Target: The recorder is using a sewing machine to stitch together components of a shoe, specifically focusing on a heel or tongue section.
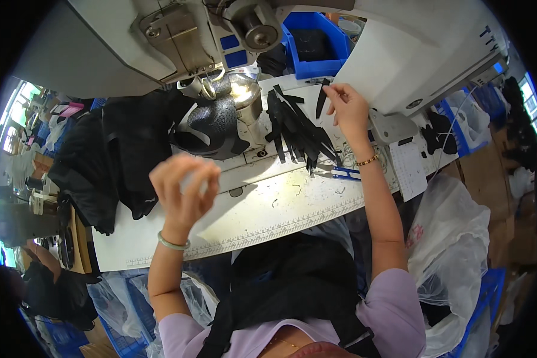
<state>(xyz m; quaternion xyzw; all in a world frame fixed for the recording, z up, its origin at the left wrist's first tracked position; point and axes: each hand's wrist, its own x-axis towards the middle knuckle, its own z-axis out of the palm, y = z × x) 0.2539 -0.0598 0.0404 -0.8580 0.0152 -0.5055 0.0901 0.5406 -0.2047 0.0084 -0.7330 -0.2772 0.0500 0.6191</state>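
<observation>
My left hand (pixel 185 190) is raised over the front left of the white table, smeared by motion; its fingers look bent, and no thing shows in them. Further right, my right hand (pixel 347 110) pinches a narrow black strip (pixel 322 99) at its fingertips. Just left of that strip lies a loose pile of black strips (pixel 298 128). A curved black and speckled grey piece (pixel 212 122) rests against the metal post (pixel 247 101) of the sewing machine (pixel 179 36), under its lit head. Black fabric pieces (pixel 119 149) are heaped at the left.
Blue-handled snips (pixel 343 173) lie near the pile. A ruler strip (pixel 250 234) runs along the table's front edge. A blue bin (pixel 316 45) stands at the back, and a paper sheet (pixel 404 167) lies at right. Clear plastic bags (pixel 450 232) hang beside the table.
</observation>
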